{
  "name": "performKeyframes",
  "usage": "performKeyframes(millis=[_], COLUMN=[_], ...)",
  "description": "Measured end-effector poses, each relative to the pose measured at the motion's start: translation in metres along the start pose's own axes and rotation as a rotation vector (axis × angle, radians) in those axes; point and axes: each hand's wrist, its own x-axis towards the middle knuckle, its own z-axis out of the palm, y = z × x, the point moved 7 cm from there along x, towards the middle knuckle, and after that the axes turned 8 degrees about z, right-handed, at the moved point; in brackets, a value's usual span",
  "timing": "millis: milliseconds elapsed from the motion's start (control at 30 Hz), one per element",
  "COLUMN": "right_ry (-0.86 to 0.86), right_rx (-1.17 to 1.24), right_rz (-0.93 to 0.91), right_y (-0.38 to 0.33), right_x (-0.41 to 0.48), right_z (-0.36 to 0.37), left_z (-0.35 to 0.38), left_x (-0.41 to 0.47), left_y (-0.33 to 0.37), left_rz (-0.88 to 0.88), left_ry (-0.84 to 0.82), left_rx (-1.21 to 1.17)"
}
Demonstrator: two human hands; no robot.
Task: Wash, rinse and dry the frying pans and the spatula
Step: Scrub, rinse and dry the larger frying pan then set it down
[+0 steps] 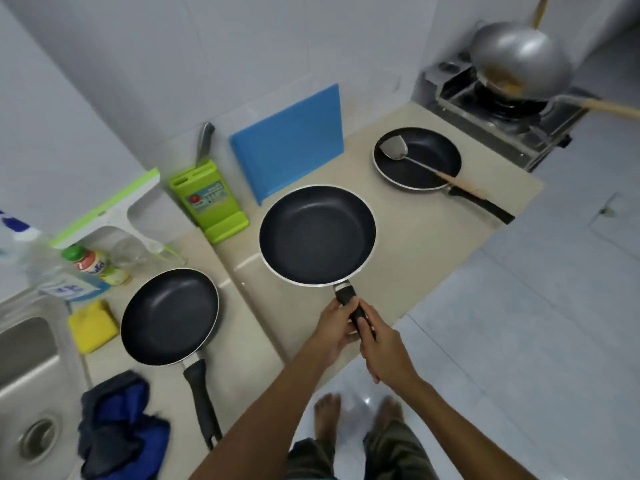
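A black frying pan (317,233) sits in the middle of the beige counter, and both hands hold its black handle. My left hand (334,327) grips the handle from the left, my right hand (381,344) from the right. A second black pan (169,315) lies on the counter beside the sink, handle toward me. A third, smaller pan (417,159) rests at the far right with a metal spatula (398,150) with a wooden handle lying in it.
A steel sink (27,375) is at the left. Near it are a yellow sponge (92,325), a dish soap bottle (65,278), a blue cloth (121,427), a green knife block (207,202) and a blue cutting board (287,140). A wok (523,60) sits on the stove.
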Motion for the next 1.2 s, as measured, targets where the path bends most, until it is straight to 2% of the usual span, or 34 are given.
performKeyframes(millis=[267, 567, 1200], right_ry=[-0.105, -0.228, -0.201], right_rx=[-0.064, -0.087, -0.094], right_rz=[-0.022, -0.106, -0.041], right_y=[0.040, 0.041, 0.058], right_x=[0.077, 0.130, 0.143], right_z=[-0.042, -0.066, -0.054], left_z=[0.043, 0.058, 0.052], left_x=[0.059, 0.102, 0.115], left_y=[-0.010, -0.004, -0.014], left_rz=[-0.043, -0.014, -0.069], left_ry=[0.138, 0.262, 0.272], left_rx=[-0.022, -0.031, -0.011])
